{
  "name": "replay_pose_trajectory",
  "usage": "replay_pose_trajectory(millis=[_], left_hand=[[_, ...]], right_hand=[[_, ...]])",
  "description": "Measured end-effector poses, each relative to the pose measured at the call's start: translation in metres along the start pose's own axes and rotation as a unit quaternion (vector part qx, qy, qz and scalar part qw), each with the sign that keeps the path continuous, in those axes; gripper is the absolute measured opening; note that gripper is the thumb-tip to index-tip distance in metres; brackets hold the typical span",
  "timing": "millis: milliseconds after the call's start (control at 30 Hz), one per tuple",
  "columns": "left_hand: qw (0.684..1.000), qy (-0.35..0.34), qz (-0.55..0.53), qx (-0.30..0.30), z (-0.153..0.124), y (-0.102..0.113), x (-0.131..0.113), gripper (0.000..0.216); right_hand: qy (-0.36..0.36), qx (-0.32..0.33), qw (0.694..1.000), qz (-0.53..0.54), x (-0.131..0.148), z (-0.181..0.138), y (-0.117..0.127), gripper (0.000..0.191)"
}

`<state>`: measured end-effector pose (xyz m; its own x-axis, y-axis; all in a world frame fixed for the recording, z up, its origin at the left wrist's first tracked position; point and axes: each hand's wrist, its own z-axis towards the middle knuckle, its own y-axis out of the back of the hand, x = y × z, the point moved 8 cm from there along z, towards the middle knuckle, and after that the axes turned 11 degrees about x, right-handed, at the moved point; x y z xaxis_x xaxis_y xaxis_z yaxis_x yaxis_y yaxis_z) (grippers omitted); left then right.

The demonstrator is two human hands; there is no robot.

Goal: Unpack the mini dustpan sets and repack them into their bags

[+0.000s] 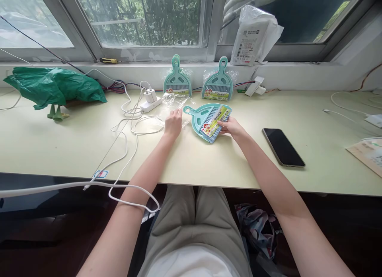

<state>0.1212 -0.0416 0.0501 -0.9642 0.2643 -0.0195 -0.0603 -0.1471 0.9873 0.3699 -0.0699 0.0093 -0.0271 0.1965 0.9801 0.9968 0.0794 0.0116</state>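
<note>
My right hand grips the bristle end of a small mint-green dustpan and brush set, held tilted just above the table with its handle toward the left. A printed card label lies across the brush. My left hand is closed on a crumpled clear plastic bag, left of the set's handle. Two more sets lean against the wall under the window: a left dustpan set and a right dustpan set, each with clear wrapping around it.
White cables and a power strip lie left of my hands. A black phone rests on the table at the right. A green plastic bag sits far left. A white package and a screwdriver are on the sill.
</note>
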Motion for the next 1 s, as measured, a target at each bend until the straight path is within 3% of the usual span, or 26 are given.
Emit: replay_pose_trajectory(millis=[267, 667, 1000], left_hand=[[0.999, -0.049, 0.017, 0.004, -0.004, 0.002, -0.013, 0.07], [0.998, -0.058, 0.024, 0.007, -0.004, 0.002, -0.014, 0.073], [0.979, -0.183, -0.09, 0.008, -0.009, 0.0, -0.038, 0.07]], right_hand=[[-0.001, 0.031, 0.999, 0.005, -0.006, 0.005, -0.011, 0.021], [-0.006, 0.011, 0.999, 0.03, -0.007, 0.004, -0.007, 0.022], [0.007, 0.029, 0.999, 0.034, -0.006, 0.001, -0.021, 0.022]])
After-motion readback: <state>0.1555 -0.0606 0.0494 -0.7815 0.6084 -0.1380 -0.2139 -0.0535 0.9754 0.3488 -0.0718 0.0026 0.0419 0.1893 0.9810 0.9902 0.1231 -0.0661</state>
